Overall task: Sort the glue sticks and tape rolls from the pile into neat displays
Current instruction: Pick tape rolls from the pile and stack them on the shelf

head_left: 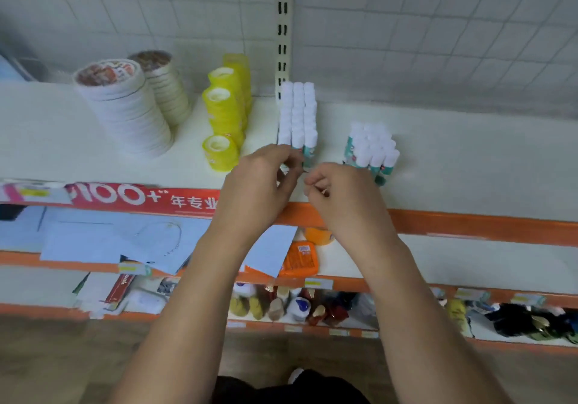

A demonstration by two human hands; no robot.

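Observation:
White-capped glue sticks (298,116) stand in a neat three-wide row on the top shelf (469,166). A looser cluster of glue sticks (372,149) stands to their right. Yellow tape rolls (223,113) are stacked left of the row, and two leaning stacks of white tape rolls (125,113) stand further left. My left hand (259,181) is curled at the row's front end and hides the front-left stick. My right hand (341,197) is curled just beside it. A thin dark band (305,171) stretches between the fingertips of both hands; what it is stays unclear.
The shelf's orange front edge (469,225) runs under my wrists. A slotted upright (283,28) stands behind the glue sticks. Lower shelves hold blue paper sheets (93,241), an orange pack (300,260) and small figures (281,306).

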